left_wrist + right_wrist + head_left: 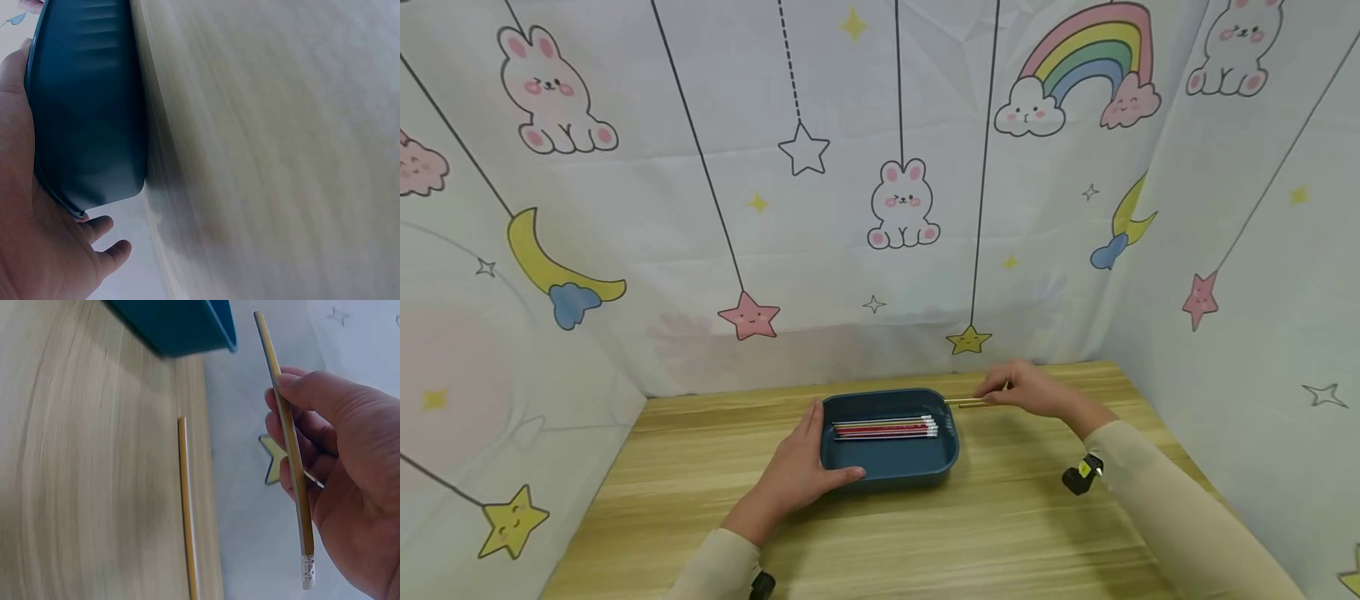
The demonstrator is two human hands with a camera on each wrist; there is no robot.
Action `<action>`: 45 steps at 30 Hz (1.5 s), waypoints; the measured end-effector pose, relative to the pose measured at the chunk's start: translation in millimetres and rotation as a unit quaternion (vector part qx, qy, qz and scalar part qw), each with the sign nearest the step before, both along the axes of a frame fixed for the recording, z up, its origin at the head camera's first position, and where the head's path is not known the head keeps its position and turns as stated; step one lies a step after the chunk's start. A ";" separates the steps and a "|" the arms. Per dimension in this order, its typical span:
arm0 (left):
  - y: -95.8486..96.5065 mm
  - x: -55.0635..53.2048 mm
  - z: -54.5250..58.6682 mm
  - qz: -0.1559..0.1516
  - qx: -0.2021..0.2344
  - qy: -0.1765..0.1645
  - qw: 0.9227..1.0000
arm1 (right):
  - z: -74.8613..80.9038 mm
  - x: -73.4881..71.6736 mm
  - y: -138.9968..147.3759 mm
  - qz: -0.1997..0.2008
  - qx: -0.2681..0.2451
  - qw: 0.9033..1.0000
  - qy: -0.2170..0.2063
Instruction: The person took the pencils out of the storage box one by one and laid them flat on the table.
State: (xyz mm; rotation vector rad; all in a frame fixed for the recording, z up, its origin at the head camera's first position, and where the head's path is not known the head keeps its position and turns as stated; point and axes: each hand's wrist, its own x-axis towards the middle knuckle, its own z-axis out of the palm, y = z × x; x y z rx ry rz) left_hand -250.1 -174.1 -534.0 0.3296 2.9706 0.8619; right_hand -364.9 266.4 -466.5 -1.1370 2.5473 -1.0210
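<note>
A dark blue rectangular tray [887, 465] stands on the table, with several pencils [886, 429] lying side by side in it, their eraser ends to the right. My left hand [797, 462] rests against the tray's left end, fingers straight along that side and thumb along the front rim. Just right of the tray, my right hand [1026, 390] pinches a gold pencil [290, 444] between thumb and fingers, its white eraser end toward the wrist in the right wrist view. A second gold pencil [187, 506] lies on the table below the right hand.
The wood-grain table [1000, 517] runs back to a white curtain [827, 250] printed with rabbits, stars and moons. Similar curtain panels close off the left and right sides. The tray stands near the table's back edge.
</note>
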 end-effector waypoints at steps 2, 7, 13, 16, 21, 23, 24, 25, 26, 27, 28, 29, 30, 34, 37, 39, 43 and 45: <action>0.2 0.0 0.6 0.000 0.001 0.000 1.000 | -3.4 -2.7 5.3 -0.006 0.003 1.000 -0.002; 0.3 -0.9 -0.3 0.000 0.001 -0.001 1.000 | -12.0 -7.1 16.6 -0.026 0.020 0.999 0.004; 0.3 -1.1 -1.2 0.001 0.000 -0.002 1.000 | -20.5 -9.1 26.5 -0.034 0.025 0.999 0.003; 0.3 -0.9 -1.0 0.002 0.001 -0.004 1.000 | -25.1 -10.3 30.1 -0.040 0.031 0.999 -0.009; 0.0 -1.0 -2.5 0.001 -0.003 -0.003 1.000 | -39.9 -15.8 35.7 -0.043 0.033 0.998 -0.009; -0.3 -1.0 -3.1 0.000 -0.003 -0.002 1.000 | -45.8 -16.6 37.0 -0.047 0.036 0.998 -0.005; -0.4 -0.9 -3.3 0.000 -0.003 -0.001 1.000 | -48.2 -16.4 37.7 -0.051 0.039 0.998 -0.004; -0.5 -1.0 -3.4 0.000 -0.003 -0.001 1.000 | -50.4 -16.0 38.0 -0.056 0.041 0.998 -0.005; -0.5 -1.0 -3.4 0.000 -0.002 -0.001 1.000 | -52.3 -15.5 38.1 -0.057 0.043 0.997 -0.002; -0.4 -0.9 -3.4 0.000 -0.002 -0.001 1.000 | -54.0 -15.2 38.1 -0.059 0.042 0.997 -0.002; -0.3 -0.9 -3.3 0.000 -0.001 0.000 1.000 | -55.9 -15.1 38.0 -0.059 0.041 0.997 0.002; -0.1 -0.9 -3.2 0.001 0.000 0.001 1.000 | -57.8 -15.2 38.0 -0.059 0.039 0.997 0.005; 0.0 -0.9 -3.1 0.001 0.000 0.000 1.000 | -60.2 -15.6 38.1 -0.059 0.036 0.998 0.008; 0.0 -0.9 -2.8 0.002 0.000 -0.002 1.000 | -66.8 -17.4 37.9 -0.046 0.023 0.998 0.029; 0.0 -1.0 -2.9 0.002 -0.002 -0.006 1.000 | -70.5 -18.1 37.6 -0.045 0.017 0.998 0.041; 0.0 -0.9 -2.7 0.002 -0.002 -0.006 1.000 | -72.7 -18.4 37.1 -0.052 0.015 0.998 0.040; -0.2 -0.7 -2.1 0.002 -0.002 -0.005 1.000 | -76.1 -18.4 36.2 -0.070 0.025 0.996 0.048; -0.4 -0.7 -1.8 0.002 -0.001 -0.005 1.000 | -77.5 -18.3 35.4 -0.076 0.031 0.995 0.055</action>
